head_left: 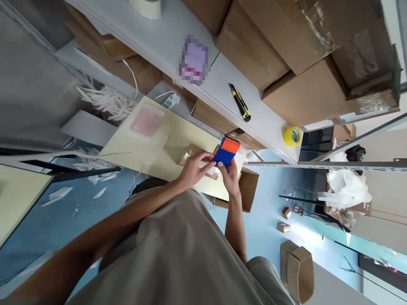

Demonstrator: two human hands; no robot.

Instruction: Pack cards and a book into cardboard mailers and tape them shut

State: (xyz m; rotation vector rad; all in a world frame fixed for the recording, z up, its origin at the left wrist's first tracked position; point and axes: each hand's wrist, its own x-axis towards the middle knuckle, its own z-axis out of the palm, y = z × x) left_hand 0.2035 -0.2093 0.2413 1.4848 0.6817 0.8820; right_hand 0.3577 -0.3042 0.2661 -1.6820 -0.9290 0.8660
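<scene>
A small blue and orange box-like packet (226, 153) is held up over the cream table (173, 127). My right hand (231, 178) grips it from below, with the thumb lying on its blue face. At its left edge, my left hand (193, 169) has its thumb and fingertips pinched together against the packet. The fingers behind it are partly hidden. Under my hands, a clear plastic-wrapped package (190, 153) lies on the table.
On the grey shelf ahead lie a yellow-black box cutter (240, 103) and a yellow tape roll (291, 136). Large cardboard boxes (305, 95) stand behind them. An open carton (249, 189) sits beyond the table's right end. A pink sheet (148, 120) lies at left.
</scene>
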